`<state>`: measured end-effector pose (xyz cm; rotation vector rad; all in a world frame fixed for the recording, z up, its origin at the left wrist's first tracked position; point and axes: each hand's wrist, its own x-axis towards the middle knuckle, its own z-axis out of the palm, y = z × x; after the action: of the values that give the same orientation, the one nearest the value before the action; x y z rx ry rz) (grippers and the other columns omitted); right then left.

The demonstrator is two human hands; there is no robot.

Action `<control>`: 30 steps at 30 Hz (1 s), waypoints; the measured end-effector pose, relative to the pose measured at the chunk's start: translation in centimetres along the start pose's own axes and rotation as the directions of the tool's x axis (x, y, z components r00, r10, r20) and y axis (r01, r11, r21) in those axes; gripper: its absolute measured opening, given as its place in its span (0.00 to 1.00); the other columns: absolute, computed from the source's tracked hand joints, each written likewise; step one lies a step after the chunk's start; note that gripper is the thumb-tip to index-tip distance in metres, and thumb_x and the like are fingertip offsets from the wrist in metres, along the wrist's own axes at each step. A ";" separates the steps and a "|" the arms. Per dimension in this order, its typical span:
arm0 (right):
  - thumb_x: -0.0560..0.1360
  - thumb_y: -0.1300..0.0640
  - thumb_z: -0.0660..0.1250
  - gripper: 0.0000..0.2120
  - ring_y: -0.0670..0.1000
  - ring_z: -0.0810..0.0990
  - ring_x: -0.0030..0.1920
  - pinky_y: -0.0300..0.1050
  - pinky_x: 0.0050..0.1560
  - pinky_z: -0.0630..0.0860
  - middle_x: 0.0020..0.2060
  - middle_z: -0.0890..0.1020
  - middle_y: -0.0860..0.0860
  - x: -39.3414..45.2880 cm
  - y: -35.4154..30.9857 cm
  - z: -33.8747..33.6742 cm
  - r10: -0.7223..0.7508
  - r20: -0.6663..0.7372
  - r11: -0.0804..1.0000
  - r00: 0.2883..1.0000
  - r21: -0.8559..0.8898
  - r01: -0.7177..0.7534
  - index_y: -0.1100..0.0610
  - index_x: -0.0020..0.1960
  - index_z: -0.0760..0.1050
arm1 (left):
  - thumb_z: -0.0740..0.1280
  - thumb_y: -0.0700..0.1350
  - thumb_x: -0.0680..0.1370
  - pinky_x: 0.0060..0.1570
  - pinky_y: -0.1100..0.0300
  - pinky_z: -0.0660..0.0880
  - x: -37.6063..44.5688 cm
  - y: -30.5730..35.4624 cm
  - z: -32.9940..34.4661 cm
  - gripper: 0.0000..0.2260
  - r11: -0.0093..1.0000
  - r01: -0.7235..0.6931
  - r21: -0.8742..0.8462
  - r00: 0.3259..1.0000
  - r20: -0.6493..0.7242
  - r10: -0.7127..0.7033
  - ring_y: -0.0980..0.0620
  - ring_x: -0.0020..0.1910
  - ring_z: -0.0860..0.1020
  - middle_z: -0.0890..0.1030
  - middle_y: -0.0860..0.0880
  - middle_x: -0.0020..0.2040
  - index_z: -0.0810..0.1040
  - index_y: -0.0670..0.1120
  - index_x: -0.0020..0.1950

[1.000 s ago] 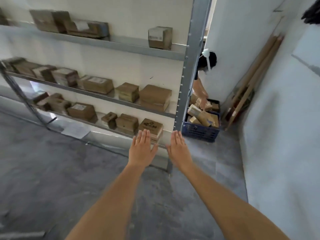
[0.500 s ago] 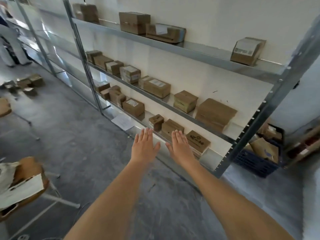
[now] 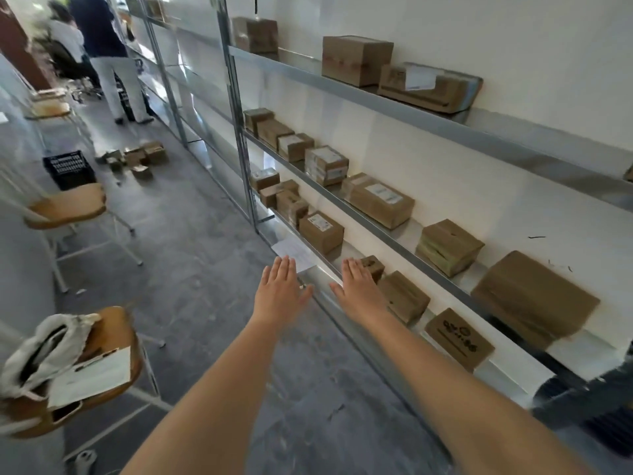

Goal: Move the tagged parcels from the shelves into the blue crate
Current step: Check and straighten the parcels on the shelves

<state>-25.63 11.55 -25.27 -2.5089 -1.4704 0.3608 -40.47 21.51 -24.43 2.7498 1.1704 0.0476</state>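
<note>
So both hands are out flat, fingers straight, holding nothing: left hand (image 3: pixel 279 293) over bare grey floor (image 3: pixel 191 269), right hand (image 3: pixel 359 291) just past the bottom shelf's front lip (image 3: pixel 320 274). Cardboard parcels (image 3: pixel 378 200) sit spread along the shelves beyond.

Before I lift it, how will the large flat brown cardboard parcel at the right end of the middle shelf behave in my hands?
The large flat brown cardboard parcel is probably stiff, since its edges look straight. It is wide and low, so it seems unlikely to tip, but likely needs both the left hand and the right hand. Its weight cannot be judged.
</note>
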 end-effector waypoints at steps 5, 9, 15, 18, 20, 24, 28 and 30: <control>0.83 0.40 0.45 0.35 0.54 0.42 0.80 0.49 0.78 0.42 0.80 0.45 0.56 7.2 -2.7 -0.2 -0.021 0.019 0.999 1.000 -0.037 0.021 0.61 0.80 0.42 | 0.49 0.60 0.82 0.77 0.52 0.42 5.6 -4.0 -2.2 0.33 1.000 0.023 -0.009 1.000 0.009 -0.023 0.49 0.79 0.43 0.46 0.45 0.80 0.44 0.42 0.79; 0.83 0.40 0.45 0.34 0.53 0.41 0.80 0.49 0.78 0.41 0.80 0.45 0.56 12.5 -4.8 -0.4 -0.049 0.035 0.997 0.998 -0.050 0.051 0.60 0.80 0.41 | 0.48 0.59 0.82 0.77 0.51 0.42 10.2 -5.9 -2.9 0.32 0.999 0.035 -0.034 0.999 0.018 -0.034 0.49 0.79 0.42 0.44 0.45 0.80 0.43 0.42 0.79; 0.83 0.40 0.47 0.35 0.53 0.42 0.80 0.47 0.77 0.40 0.80 0.45 0.56 21.1 -5.6 -1.1 -0.087 0.026 0.996 0.996 -0.010 0.087 0.60 0.80 0.42 | 0.48 0.59 0.82 0.77 0.51 0.42 17.9 -8.6 -3.7 0.32 0.997 0.067 -0.030 0.998 0.017 -0.066 0.49 0.79 0.41 0.44 0.46 0.80 0.43 0.42 0.80; 0.83 0.41 0.48 0.34 0.53 0.44 0.80 0.47 0.77 0.42 0.80 0.47 0.56 25.8 -5.8 -2.2 -0.096 0.012 0.995 0.995 -0.012 0.096 0.60 0.80 0.44 | 0.48 0.59 0.82 0.77 0.51 0.41 21.8 -10.2 -4.6 0.32 0.995 0.090 -0.037 0.996 0.005 -0.089 0.49 0.79 0.42 0.44 0.46 0.80 0.43 0.42 0.80; 0.83 0.41 0.48 0.34 0.53 0.44 0.80 0.48 0.78 0.43 0.80 0.46 0.56 28.9 -6.3 -2.9 -0.105 0.012 0.994 0.994 -0.021 0.105 0.60 0.80 0.43 | 0.49 0.59 0.82 0.77 0.51 0.41 24.4 -11.4 -5.3 0.32 0.994 0.103 -0.043 0.995 -0.004 -0.103 0.49 0.79 0.41 0.44 0.46 0.80 0.43 0.43 0.80; 0.83 0.41 0.48 0.35 0.53 0.43 0.80 0.48 0.78 0.42 0.80 0.46 0.56 34.8 -8.3 -4.0 -0.140 0.012 0.990 0.990 -0.031 0.141 0.60 0.80 0.42 | 0.48 0.59 0.82 0.77 0.50 0.42 29.2 -14.4 -7.0 0.32 0.993 0.111 -0.043 0.994 -0.016 -0.112 0.49 0.78 0.41 0.44 0.46 0.80 0.43 0.43 0.79; 0.83 0.40 0.47 0.35 0.53 0.42 0.80 0.48 0.77 0.42 0.80 0.46 0.55 40.6 -11.5 -3.6 -0.165 0.018 0.986 0.986 -0.020 0.165 0.60 0.80 0.42 | 0.47 0.59 0.82 0.77 0.52 0.41 33.9 -18.5 -7.6 0.32 0.992 0.123 -0.028 0.992 -0.028 -0.124 0.49 0.79 0.41 0.44 0.46 0.80 0.43 0.42 0.79; 0.82 0.39 0.47 0.35 0.53 0.42 0.80 0.48 0.77 0.43 0.80 0.46 0.55 43.4 -13.2 -3.1 -0.167 0.006 0.986 0.986 0.014 0.167 0.59 0.80 0.43 | 0.47 0.59 0.82 0.77 0.53 0.41 36.2 -20.8 -7.8 0.32 0.992 0.120 -0.027 0.992 -0.032 -0.121 0.49 0.79 0.41 0.44 0.46 0.80 0.43 0.42 0.79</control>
<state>-15.06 55.71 -22.82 -2.3544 -1.6605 0.3491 -30.87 62.76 -21.01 2.6611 1.3331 0.0938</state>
